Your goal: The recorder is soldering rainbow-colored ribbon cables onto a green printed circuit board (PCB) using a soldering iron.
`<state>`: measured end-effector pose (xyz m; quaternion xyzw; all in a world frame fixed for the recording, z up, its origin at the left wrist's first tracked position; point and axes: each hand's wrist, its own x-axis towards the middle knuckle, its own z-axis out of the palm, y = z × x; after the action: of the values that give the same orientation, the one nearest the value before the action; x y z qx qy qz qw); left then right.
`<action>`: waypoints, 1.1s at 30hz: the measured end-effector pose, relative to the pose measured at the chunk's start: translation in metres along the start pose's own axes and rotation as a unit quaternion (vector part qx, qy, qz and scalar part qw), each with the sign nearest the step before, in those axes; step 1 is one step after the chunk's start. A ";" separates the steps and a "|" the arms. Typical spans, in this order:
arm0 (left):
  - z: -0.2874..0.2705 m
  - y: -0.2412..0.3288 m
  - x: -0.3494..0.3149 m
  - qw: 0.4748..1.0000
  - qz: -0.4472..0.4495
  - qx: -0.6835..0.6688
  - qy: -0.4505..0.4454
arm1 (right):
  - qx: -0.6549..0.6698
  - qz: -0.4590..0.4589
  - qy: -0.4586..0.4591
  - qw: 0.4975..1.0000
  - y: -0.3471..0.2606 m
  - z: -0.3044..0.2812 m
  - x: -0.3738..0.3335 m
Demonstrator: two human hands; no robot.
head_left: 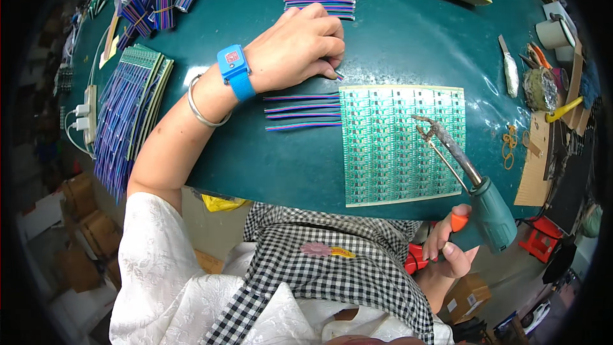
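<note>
One green table [408, 45]: spreading beneath the work.
Circuit sheet [402, 153]: lying flat near the front edge, coloured wires [303, 115] sticking out from its left side.
Soldering gun [497, 217]: pointing its tip over the sheet's right half; whether it is touching cannot be told.
Left hand [303, 45]: pinching narrowly, beyond the sheet's upper left corner.
Right hand [449, 252]: gripping the gun's handle.
Wire end [340, 78]: poking from the left fingertips.

electronics assy. workshop: soldering gun [497, 217], pcb panel [389, 160], wire bundles [164, 5] on green bench [268, 169], pwr strip [90, 115], cardboard boxes [469, 298] nr.
</note>
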<state>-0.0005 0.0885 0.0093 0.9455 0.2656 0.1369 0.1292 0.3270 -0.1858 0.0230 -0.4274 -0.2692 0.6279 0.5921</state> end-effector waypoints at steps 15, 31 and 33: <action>0.018 0.091 -0.055 0.979 -0.080 -0.164 0.092 | -0.069 0.118 0.083 0.987 -0.008 0.033 -0.011; 0.037 0.094 -0.065 0.984 -0.052 -0.107 0.135 | -0.126 0.164 0.090 0.974 0.006 0.044 -0.006; 0.038 0.095 -0.065 0.984 -0.052 -0.104 0.137 | -0.131 0.165 0.094 0.973 0.007 0.047 -0.004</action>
<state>0.0025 -0.0315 -0.0079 0.8841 0.3139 0.2848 0.1967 0.2832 -0.1834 0.0408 -0.5973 -0.2180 0.6330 0.4416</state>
